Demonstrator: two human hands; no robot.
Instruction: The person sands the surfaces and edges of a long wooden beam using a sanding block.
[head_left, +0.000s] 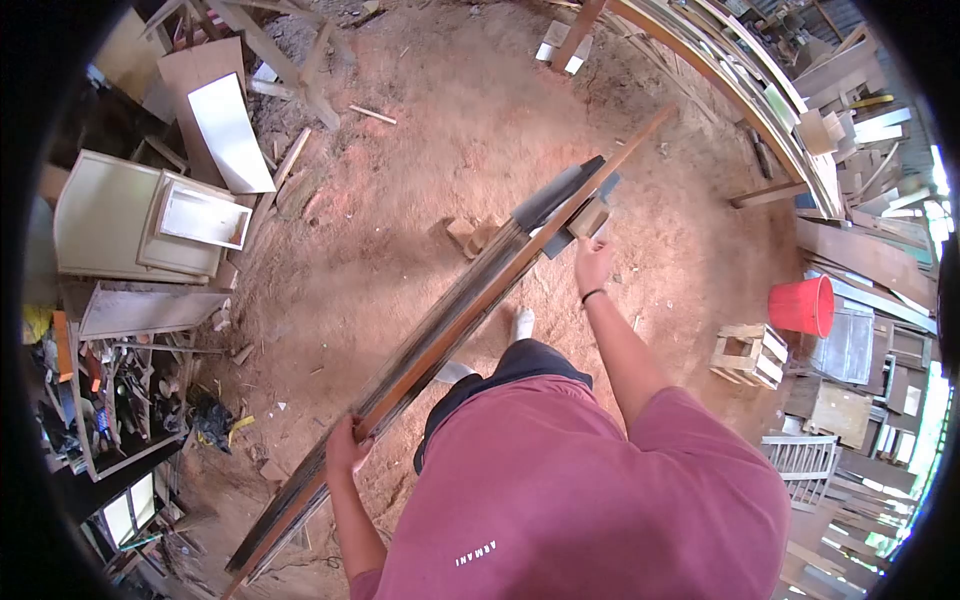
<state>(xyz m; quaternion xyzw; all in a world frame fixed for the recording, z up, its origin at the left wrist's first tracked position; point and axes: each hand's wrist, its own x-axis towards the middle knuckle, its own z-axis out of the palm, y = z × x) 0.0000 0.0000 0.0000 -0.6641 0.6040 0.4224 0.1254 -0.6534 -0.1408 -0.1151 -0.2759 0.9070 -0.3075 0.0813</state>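
A long reddish-brown wooden strip [440, 345] lies diagonally along a narrow dark beam [400, 355]. My left hand [345, 447] is closed around the strip and beam edge near their lower left part. Farther up, my right hand [592, 262], with a dark band at the wrist, is closed at the lower end of a small brown wooden block [588, 218]. The block sits against the strip's right side, over a dark grey plate. Another dark grey piece [548, 198] lies on the strip's left side.
A red bucket [800, 306] and a slatted wooden crate [750, 356] stand at the right. Boards lean along the right edge. At the left are a cream drawer panel [105, 220] and a cluttered shelf. Wood scraps lie on the dirt floor [400, 180].
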